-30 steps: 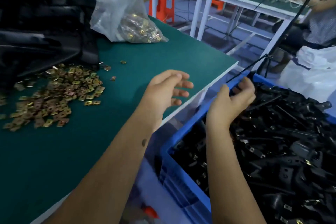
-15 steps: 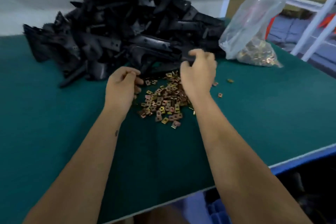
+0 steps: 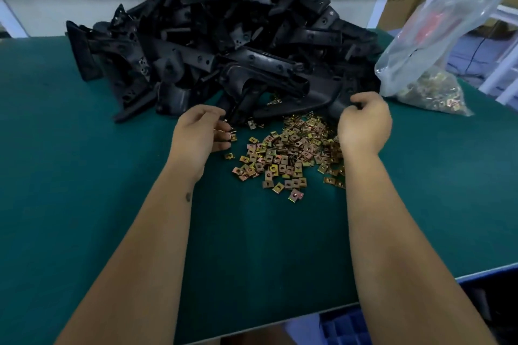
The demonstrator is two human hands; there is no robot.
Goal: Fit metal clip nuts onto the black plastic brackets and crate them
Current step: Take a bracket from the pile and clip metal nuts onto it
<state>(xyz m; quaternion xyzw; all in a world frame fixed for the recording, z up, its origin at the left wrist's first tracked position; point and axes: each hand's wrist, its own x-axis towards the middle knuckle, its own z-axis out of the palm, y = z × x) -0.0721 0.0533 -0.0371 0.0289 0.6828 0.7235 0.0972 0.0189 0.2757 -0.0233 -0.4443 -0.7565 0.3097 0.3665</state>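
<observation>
On the green surface (image 3: 84, 204), loose clip nuts (image 3: 286, 154) lie just before the bracket heap (image 3: 224, 45). The left hand (image 3: 196, 134) pinches nuts in curled fingers; the right hand (image 3: 364, 126) grips a bracket at the heap's edge.

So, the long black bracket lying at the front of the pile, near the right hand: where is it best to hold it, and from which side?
Probably by its near right end, where the right hand already curls over it. That bracket lies flat and lengthwise at the front edge of the pile, with its far side buried under others. Come from the front, over the loose clip nuts, and draw it toward you.
</observation>
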